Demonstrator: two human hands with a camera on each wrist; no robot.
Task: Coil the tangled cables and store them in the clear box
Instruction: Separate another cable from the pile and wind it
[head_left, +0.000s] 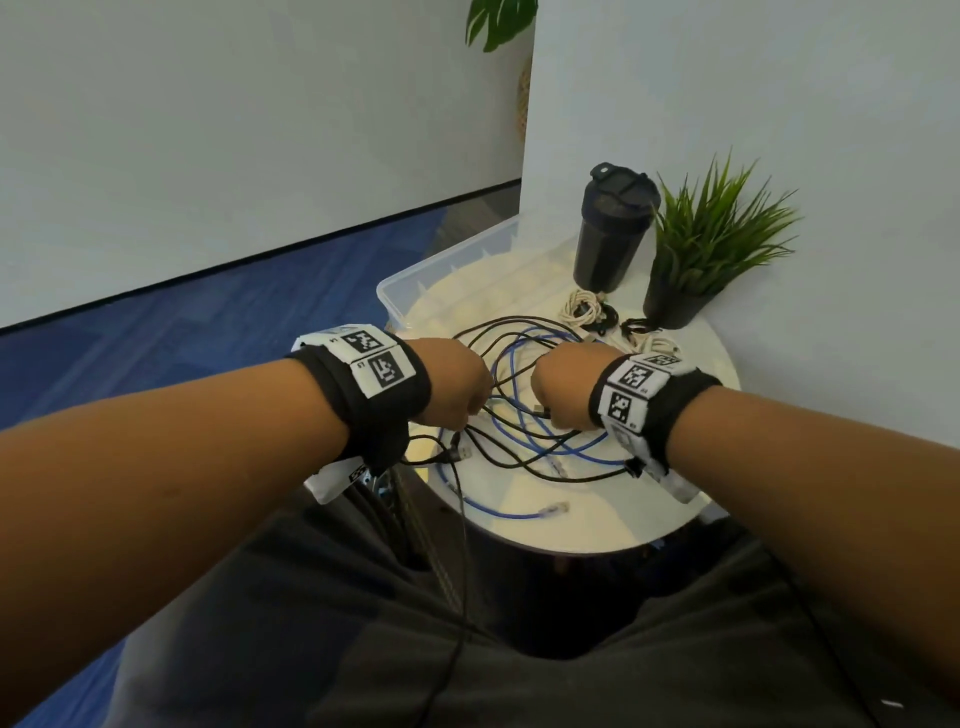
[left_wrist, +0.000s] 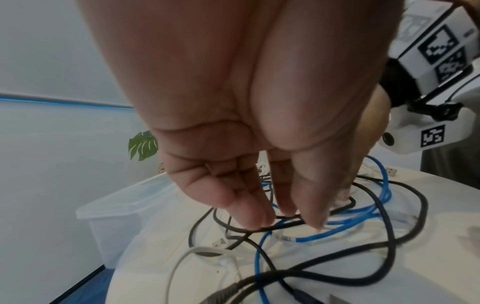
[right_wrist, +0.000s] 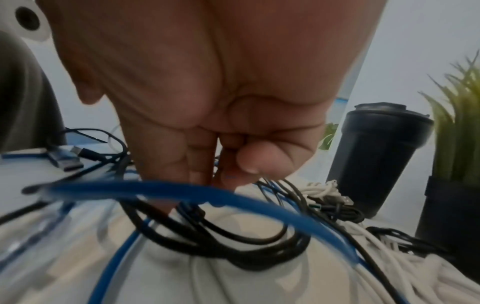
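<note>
On the round table (head_left: 545, 525), tangled cables (head_left: 524, 431) are pinched by the left hand (head_left: 457, 382) and the right hand (head_left: 563, 382); the clear box (head_left: 441, 275) sits just behind.

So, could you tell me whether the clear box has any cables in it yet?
Apparently not: the clear box shows no cables inside, and the blue cable lies tangled on the table.

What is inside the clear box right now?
The clear box shows no cables through its walls; the table edge and left hand cover its near end.
</note>
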